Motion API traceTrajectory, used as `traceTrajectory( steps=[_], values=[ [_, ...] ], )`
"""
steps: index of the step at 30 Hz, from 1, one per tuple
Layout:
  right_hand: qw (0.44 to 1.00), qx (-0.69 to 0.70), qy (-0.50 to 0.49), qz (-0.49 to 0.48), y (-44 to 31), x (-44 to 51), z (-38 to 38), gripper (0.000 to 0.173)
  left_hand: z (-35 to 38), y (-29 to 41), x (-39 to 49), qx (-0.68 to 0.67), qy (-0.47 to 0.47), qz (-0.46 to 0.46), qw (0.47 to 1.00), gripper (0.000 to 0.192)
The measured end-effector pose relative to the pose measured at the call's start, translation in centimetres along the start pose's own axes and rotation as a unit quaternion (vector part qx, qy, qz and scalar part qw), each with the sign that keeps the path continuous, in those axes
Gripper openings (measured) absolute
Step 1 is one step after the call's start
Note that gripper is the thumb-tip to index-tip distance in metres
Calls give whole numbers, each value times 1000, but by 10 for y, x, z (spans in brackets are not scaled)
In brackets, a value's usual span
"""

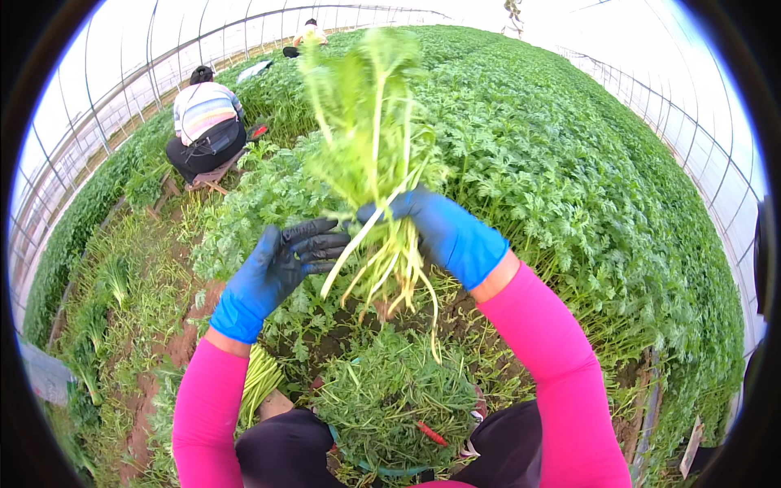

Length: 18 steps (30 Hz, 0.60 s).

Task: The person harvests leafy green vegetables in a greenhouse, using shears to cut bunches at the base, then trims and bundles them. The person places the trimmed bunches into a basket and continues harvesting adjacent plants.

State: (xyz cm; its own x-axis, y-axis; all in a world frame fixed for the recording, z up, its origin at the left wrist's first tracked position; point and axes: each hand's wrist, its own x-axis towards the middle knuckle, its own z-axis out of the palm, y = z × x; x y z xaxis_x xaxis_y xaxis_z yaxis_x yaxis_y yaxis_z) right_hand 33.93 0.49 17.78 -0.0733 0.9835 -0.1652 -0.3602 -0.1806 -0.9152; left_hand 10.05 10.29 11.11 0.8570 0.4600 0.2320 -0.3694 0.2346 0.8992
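My right hand (436, 229), in a blue glove with dark fingers, grips a loose bunch of leafy greens (378, 152) around its stems. The leaves point away from me and are blurred, while pale stems hang below the fist. Just left of the stems is my left hand (287, 262), gloved alike, its fingers extended and holding nothing; whether the fingertips touch the bunch I cannot tell. Between my knees stands a round tub with a teal rim (396, 471), heaped with leaf and stem scraps (390, 396). A small red object (432, 434), perhaps a handle, lies on the heap.
Dense green plants (549, 152) fill the greenhouse bed ahead and right. Cut stems (259, 381) lie beside my left forearm. Several bunches (116, 279) rest on the littered ground at left. One person (207, 122) sits on a low stool ahead; another (310, 35) is farther off.
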Motion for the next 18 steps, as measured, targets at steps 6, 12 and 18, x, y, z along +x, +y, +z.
traceTrajectory(
  steps=[6, 12, 18],
  values=[
    [934, -318, -151, -57, 63, -92, 73, 46, 78, -17, -109, -65, 170, -101, 978, 100],
    [856, -493, -138, -64, 117, -126, 60, 51, 135, -44, -112, 75, 42, -158, 984, 78],
    [926, -350, -132, -53, 136, -125, 1, 56, 159, -49, -65, 28, -16, -36, 999, 55]
  ],
)
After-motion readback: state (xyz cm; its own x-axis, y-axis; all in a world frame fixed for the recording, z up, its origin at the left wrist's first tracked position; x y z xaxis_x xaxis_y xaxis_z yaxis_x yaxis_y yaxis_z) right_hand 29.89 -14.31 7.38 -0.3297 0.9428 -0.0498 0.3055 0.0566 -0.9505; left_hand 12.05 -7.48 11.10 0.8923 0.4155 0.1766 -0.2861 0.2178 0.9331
